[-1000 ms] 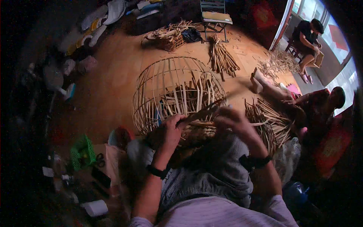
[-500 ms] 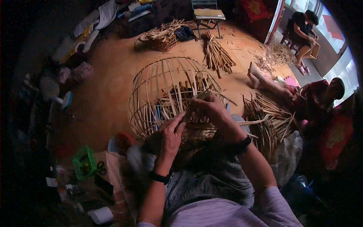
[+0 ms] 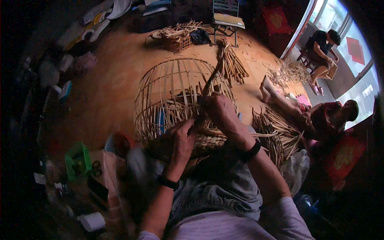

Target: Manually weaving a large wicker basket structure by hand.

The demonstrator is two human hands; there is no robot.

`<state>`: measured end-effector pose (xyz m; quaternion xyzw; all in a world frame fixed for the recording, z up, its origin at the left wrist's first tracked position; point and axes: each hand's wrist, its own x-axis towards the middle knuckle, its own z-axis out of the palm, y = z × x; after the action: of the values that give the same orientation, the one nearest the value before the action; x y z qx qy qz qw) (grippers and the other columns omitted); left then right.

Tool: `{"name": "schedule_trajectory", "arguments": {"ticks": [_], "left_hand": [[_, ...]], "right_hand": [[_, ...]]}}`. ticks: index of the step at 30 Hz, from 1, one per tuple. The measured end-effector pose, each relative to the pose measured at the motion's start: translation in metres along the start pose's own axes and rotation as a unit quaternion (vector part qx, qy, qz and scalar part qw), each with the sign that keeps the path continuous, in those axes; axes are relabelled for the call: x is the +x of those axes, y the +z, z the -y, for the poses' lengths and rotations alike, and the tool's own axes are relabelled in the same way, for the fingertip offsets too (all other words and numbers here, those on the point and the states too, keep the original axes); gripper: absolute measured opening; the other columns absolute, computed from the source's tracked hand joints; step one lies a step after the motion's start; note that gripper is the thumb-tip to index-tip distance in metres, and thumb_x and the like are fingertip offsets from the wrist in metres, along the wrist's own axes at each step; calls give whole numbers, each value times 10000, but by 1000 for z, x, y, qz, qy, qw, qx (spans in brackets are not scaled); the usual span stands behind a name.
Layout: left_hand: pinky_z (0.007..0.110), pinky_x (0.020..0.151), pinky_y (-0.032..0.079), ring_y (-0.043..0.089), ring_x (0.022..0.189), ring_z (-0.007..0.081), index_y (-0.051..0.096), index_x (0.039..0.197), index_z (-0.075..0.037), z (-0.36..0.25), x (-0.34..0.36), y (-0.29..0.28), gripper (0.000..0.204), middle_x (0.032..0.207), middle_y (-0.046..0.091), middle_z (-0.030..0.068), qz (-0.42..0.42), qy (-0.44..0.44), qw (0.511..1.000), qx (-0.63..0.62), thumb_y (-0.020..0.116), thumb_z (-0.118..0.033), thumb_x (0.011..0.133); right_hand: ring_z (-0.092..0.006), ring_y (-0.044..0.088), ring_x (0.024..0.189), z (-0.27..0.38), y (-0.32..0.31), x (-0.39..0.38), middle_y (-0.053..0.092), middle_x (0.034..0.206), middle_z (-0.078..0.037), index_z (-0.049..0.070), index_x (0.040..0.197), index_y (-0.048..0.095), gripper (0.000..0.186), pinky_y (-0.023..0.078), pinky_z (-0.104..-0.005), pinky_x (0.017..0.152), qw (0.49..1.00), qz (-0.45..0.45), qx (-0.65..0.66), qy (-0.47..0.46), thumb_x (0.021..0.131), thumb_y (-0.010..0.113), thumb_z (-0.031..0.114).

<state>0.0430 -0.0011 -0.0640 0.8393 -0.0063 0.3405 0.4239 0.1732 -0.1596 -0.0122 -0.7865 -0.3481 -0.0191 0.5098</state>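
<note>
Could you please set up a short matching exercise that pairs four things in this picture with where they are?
Things:
1. basket frame
2. left hand
3. green crate
4. folding chair

Places:
A. far end of the floor
B. low on the left, beside scissors
C. on the woven base rim
D. on the person's lap

Pairs: 1-D, 2-C, 3-B, 4-A

Left hand (image 3: 181, 138) and right hand (image 3: 219, 110) were bare. Dark band ringed each wrist. Short pale striped sleeves; grey ribbed trousers.
</note>
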Motion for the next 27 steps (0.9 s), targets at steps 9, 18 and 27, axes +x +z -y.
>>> {"name": "schedule_trajectory", "arguments": {"ticks": [9, 18, 27], "left_hand": [[431, 949, 569, 728, 1062, 386, 740, 1206, 4, 8, -1, 9, 288, 1144, 757, 220, 2, 14, 1000, -12, 688, -15, 924], [429, 993, 557, 720, 1106, 376, 730, 1225, -17, 1, 0, 4, 305, 1175, 756, 199, 4, -12, 1000, -21, 680, -10, 924], [392, 1105, 491, 692, 1215, 303, 697, 1296, -1, -8, 4, 3, 323, 1281, 737, 162, 62, -90, 993, -42, 692, -87, 985]], "right_hand": [[-376, 643, 770, -44, 2, -2, 641, 813, -215, -15, 939, 664, 360, 499, -452, 707, 987, 68, -125, 70, 1026, 528, 307], [-284, 636, 779, -10, 3, 0, 673, 839, -189, -47, 1055, 685, 327, 516, -416, 729, 994, 82, -30, 58, 1031, 500, 222], [-328, 725, 876, -26, 7, -9, 764, 1007, -226, -39, 1187, 704, 291, 556, -403, 786, 996, 14, -30, 86, 917, 620, 32]]}}
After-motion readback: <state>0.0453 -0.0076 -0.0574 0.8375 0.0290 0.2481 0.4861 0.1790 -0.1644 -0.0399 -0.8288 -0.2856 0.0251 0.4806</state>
